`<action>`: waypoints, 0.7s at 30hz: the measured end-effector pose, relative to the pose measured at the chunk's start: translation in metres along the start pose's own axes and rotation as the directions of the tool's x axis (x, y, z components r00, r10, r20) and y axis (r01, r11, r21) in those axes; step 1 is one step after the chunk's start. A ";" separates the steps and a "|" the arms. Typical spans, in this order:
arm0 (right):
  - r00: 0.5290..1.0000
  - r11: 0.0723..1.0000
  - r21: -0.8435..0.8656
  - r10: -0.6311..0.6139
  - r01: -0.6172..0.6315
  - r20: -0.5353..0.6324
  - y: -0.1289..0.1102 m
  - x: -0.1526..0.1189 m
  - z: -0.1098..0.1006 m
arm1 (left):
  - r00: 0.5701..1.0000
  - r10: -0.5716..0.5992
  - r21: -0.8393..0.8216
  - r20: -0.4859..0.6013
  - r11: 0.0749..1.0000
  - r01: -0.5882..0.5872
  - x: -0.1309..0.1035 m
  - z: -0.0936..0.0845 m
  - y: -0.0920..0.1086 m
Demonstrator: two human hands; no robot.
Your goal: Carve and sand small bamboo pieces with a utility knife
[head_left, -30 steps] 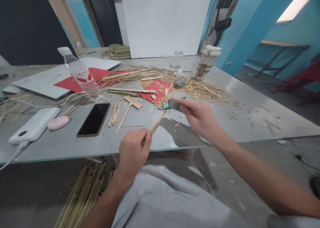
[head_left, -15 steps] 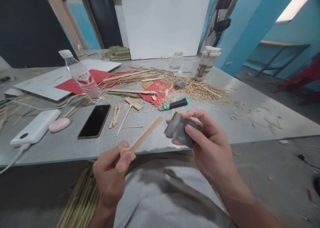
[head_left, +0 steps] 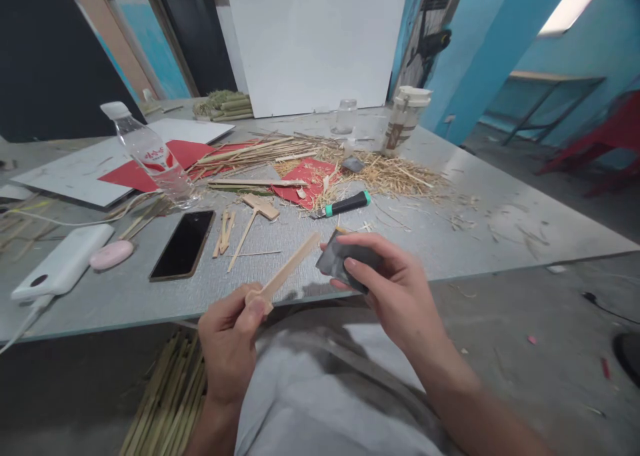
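My left hand [head_left: 230, 343] is closed around the thick end of a pale sword-shaped wooden piece [head_left: 293, 263], thumb pressed on its short crosspiece. The flat blade points up and to the right over the table's front edge. In my right hand [head_left: 405, 296] is a folded sheet of dark grey sandpaper [head_left: 357, 256], pinched between thumb and fingers. The sandpaper sits just right of the blade's tip; whether they touch I cannot tell. Beyond my hands lies a black and green utility knife [head_left: 347, 205]. A T-shaped wooden piece [head_left: 260, 207] and small wooden strips [head_left: 225, 233] lie left of it.
On the table's left are a phone [head_left: 183, 246], a pink oval object [head_left: 111, 255], a white power bank [head_left: 63, 263] with a cable, and a water bottle [head_left: 155, 159]. Shavings [head_left: 400, 176], red paper [head_left: 305, 183], a jar [head_left: 346, 116] and a cup [head_left: 407, 119] stand or lie farther back.
My hands have come slightly closer together, and the sandpaper has tilted so less of its yellowish edge shows. The whole view has shifted a little. Both holds are the same.
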State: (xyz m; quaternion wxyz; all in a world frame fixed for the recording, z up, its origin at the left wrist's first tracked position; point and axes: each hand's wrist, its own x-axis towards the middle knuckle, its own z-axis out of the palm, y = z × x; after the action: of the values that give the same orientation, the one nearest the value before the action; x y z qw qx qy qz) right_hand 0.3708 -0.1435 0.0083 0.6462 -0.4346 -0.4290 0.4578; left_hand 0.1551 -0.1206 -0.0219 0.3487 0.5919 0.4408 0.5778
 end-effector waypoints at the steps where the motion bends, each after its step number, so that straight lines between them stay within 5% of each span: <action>1: 1.000 1.000 -0.026 -0.009 0.009 -0.019 0.003 0.001 0.000 | 1.000 -0.006 0.009 0.030 1.000 0.005 0.000 0.000 0.003; 7: 0.998 0.997 -0.068 -0.021 0.025 0.062 0.016 -0.004 -0.002 | 0.959 -0.055 0.050 0.279 0.998 0.043 0.000 -0.004 0.021; 13: 0.999 0.998 0.047 0.026 -0.029 0.047 0.012 -0.013 0.004 | 0.948 -0.053 -0.125 0.315 0.987 0.097 0.001 -0.003 0.020; 17: 0.993 0.995 0.069 -0.081 0.076 0.083 0.008 -0.020 0.009 | 0.928 -0.052 -0.357 0.368 0.914 0.192 -0.002 0.000 0.028; 21: 0.987 0.989 0.056 -0.143 0.139 0.079 0.008 -0.024 0.008 | 0.920 0.041 -0.337 0.389 0.936 0.100 -0.003 -0.002 0.041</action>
State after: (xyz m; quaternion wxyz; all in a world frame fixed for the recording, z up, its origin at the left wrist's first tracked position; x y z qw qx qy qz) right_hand 0.3567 -0.1638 -0.0011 0.6692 -0.3674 -0.4734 0.4394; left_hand 0.1584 -0.1386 0.0154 0.5379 0.6163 0.2614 0.5123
